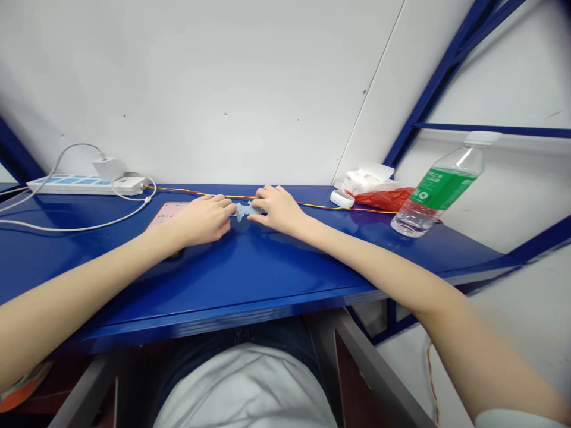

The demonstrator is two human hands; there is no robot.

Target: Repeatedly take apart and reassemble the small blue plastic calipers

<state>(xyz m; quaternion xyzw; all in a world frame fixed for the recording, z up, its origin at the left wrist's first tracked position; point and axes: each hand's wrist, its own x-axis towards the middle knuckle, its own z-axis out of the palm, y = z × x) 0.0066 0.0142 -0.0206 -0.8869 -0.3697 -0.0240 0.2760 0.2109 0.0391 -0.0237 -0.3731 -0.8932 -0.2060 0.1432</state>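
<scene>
A small pale blue plastic piece [247, 210], shaped somewhat like a syringe with a flange at its left end, lies just above the blue metal tabletop [272, 264]. My right hand [276, 208] wraps its right end, with the thumb below and the fingers over it. My left hand [203, 219] lies palm down, its fingertips right against the flanged end. I cannot tell whether those fingers grip the piece. A pink-cased phone [165, 215] lies partly under my left hand.
A thin orange-and-yellow wire [267, 199] runs along the back of the table. A white power strip [84, 185] with white cables sits left. On the right are a round white object [342, 198], tissues [366, 178], a red plastic bag [383, 199] and a green-labelled water bottle [439, 187].
</scene>
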